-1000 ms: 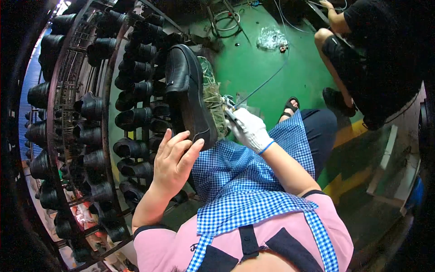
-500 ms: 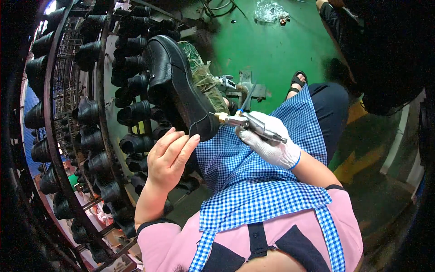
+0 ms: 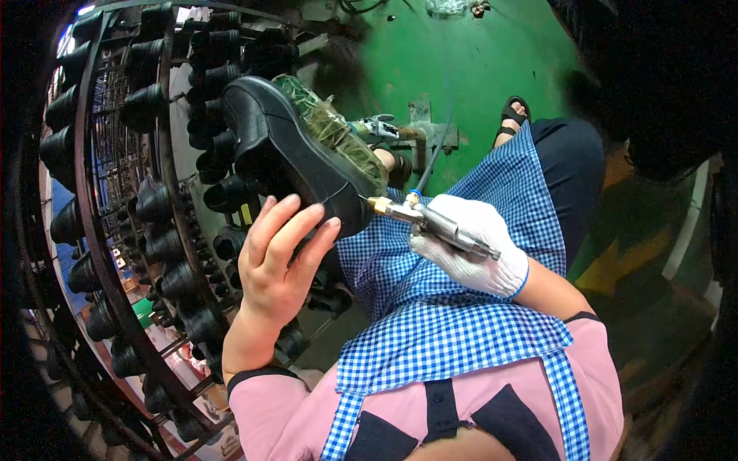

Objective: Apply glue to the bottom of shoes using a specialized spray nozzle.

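Note:
A black shoe (image 3: 307,157) lies tilted on its side, its sole edge against a post top wrapped in clear, yellowish plastic (image 3: 338,127). My left hand (image 3: 280,257) is bare, with fingers spread and fingertips at the near end of the shoe; whether they press on it is hard to see. In my right hand (image 3: 480,246), which wears a white knit glove, is a small metal spray gun (image 3: 442,223) with a brass nozzle. The nozzle tip points left, close beside the shoe's near end. A thin hose runs up from the gun.
On my left stands a tall metal rack (image 3: 96,223) hung with many black shoes. The post's metal base (image 3: 434,137) stands on the green floor (image 3: 492,69). A crumpled clear plastic bag (image 3: 446,6) lies at the far edge. A dark shape fills the upper right.
The shoe and its wrapped support sit slightly lower and further left in view. My left fingers have spread wider. The spray gun has shifted slightly right, still in my right hand.

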Motion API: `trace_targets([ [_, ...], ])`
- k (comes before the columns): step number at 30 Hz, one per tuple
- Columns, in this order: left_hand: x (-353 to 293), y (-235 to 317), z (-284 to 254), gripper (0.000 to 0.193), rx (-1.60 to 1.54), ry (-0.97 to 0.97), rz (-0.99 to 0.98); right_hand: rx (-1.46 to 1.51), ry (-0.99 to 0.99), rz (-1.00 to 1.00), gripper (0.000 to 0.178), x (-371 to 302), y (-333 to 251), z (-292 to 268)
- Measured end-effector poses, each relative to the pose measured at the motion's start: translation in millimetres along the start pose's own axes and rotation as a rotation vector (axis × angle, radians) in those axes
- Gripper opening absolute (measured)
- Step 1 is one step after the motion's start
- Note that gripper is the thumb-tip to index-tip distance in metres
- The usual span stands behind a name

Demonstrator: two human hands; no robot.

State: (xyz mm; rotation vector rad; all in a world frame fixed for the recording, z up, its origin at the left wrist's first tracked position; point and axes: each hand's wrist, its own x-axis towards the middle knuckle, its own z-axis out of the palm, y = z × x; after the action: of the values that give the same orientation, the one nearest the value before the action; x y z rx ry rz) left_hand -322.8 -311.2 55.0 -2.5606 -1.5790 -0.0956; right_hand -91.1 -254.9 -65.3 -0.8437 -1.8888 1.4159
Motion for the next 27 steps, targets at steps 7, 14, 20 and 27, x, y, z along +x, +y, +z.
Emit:
trace_targets([
  [7, 45.0, -4.2, 1.6, 0.043, -0.079, -0.115, 0.081, -0.03, 0.058, -0.039, 0.021, -9.0, 3.0, -15.0],
  [14, 98.1, -3.6, 10.1, 0.047, -0.143, -0.111, -0.101, -0.05, 0.238, -0.083, 0.021, 8.9, 5.0, -27.9],
  [20, 138.3, -19.7, 18.8, 0.028, 0.134, -0.083, -0.2, -0.018, 0.336, -0.072, 0.021, 52.2, 9.6, -30.6],
  [27, 153.4, -74.8, 27.2, 0.028, 0.269, -0.117, -0.349, 0.094, 0.377, -0.159, 0.015, 106.9, 20.3, -2.8],
])
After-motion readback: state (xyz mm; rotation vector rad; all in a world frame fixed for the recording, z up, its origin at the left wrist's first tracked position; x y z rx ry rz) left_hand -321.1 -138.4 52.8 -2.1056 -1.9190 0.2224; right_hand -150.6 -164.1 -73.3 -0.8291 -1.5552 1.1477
